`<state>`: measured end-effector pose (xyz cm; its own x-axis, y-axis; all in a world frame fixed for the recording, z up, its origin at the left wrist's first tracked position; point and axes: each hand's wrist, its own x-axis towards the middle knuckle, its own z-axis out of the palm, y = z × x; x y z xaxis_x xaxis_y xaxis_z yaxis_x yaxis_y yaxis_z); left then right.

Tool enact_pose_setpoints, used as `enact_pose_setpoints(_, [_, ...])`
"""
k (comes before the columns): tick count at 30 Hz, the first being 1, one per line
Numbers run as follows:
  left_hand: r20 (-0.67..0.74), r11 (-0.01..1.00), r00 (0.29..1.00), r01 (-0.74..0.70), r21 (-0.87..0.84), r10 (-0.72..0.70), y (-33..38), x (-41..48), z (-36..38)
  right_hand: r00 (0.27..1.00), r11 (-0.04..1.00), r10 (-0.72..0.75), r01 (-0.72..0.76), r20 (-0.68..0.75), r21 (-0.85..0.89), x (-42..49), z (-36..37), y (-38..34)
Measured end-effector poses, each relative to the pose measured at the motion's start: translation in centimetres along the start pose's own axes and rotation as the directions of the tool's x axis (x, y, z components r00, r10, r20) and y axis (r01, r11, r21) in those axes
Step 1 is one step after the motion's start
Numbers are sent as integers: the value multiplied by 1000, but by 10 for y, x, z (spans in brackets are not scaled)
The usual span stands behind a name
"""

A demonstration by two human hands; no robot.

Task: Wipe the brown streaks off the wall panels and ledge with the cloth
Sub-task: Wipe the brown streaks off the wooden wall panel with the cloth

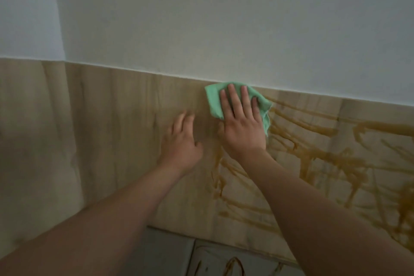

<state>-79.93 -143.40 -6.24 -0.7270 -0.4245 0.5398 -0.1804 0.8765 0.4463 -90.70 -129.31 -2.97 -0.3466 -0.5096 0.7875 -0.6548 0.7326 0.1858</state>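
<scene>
Right hand [243,118] presses green cloth [214,100] flat on wall panels [125,118]; brown streaks [313,159] spread rightward; left hand [182,141] open, empty.

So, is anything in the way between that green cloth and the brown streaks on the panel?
Nothing visible. The right hand presses the cloth flat on the panel, and the streaks begin at its right edge. The left hand is on the other side.

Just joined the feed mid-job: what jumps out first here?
The green cloth, pressed flat by the right hand against the top edge of the wood-look panel. Thick brown streaks sprawl over the panel right of and below it, while the left hand rests on the cleaner stretch alongside.
</scene>
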Motion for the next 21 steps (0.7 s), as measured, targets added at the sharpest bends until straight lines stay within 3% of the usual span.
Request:
enact_pose_setpoints(10, [-238, 996, 968, -70, 53, 81, -45, -2, 50, 991, 995, 4, -16, -135, -94, 13, 23, -4])
enact_pose_setpoints(17, [-408, 994, 907, -107, 3, 99, -62, -10, 89, 960, 952, -278, 279, 21, -127, -62, 73, -16])
enact_pose_setpoints(21, [-283, 993, 952, -116, 14, 115, -69, -33, 98, 910, 905, -394, 409, 130, -119, -131, 119, -28])
